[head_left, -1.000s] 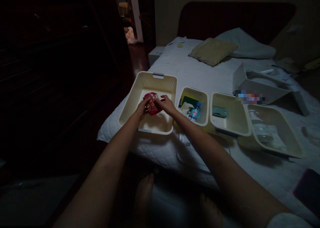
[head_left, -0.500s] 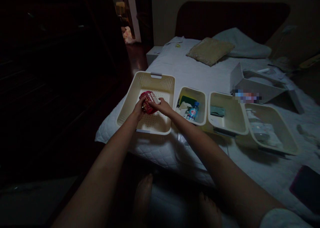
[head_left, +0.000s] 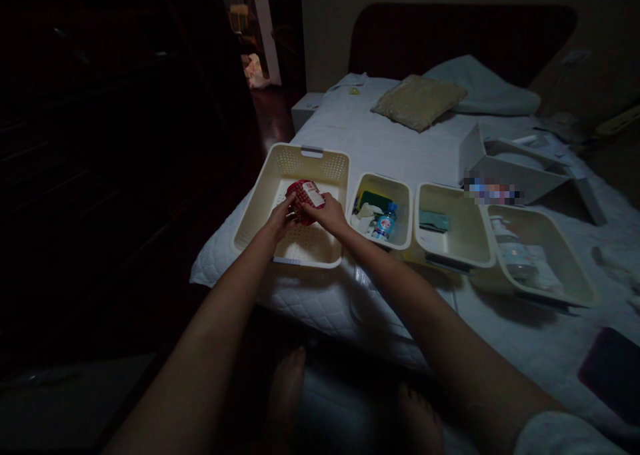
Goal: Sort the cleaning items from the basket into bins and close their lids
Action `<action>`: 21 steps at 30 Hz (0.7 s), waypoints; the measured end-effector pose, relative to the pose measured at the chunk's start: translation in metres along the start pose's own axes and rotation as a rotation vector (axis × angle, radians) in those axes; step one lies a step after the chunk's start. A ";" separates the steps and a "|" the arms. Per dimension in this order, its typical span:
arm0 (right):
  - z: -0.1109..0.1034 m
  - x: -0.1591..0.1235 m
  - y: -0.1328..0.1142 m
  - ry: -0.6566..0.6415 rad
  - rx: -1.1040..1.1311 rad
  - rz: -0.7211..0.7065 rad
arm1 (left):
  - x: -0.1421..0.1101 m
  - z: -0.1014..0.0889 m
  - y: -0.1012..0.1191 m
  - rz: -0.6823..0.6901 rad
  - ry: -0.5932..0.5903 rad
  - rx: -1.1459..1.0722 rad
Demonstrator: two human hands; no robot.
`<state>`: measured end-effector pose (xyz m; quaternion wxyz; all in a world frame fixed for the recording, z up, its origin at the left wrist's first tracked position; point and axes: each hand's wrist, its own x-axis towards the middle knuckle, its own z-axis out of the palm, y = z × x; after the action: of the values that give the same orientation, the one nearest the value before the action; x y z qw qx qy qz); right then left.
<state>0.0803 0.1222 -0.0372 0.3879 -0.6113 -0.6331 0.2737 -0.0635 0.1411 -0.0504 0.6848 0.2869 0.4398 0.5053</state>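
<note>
Both my hands hold a small red packet (head_left: 303, 196) over the large cream perforated basket (head_left: 260, 205) at the bed's left corner. My left hand (head_left: 281, 216) pinches the packet's left side. My right hand (head_left: 327, 214) grips its right side, fingers curled round it. The packet has a white label on top and is partly hidden by my fingers.
Three smaller cream bins stand in a row to the right: one (head_left: 403, 202) holds a water bottle (head_left: 384, 223) and cloths, one (head_left: 465, 232) a green cloth, one (head_left: 560, 258) white items. An open white box (head_left: 505, 175), pillows (head_left: 419, 100) and a dark phone (head_left: 610, 365) lie on the bed.
My hands have turned the red packet a little and lifted it slightly toward the basket's far side. The camera shifted slightly.
</note>
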 end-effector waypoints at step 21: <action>0.002 -0.014 -0.007 0.126 -0.453 -0.468 | 0.005 -0.002 -0.002 -0.081 -0.189 0.028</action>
<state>0.0746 0.1081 -0.0348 0.3331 -0.5359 -0.7758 -0.0087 -0.0642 0.1448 -0.0544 0.7390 0.3248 0.3913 0.4419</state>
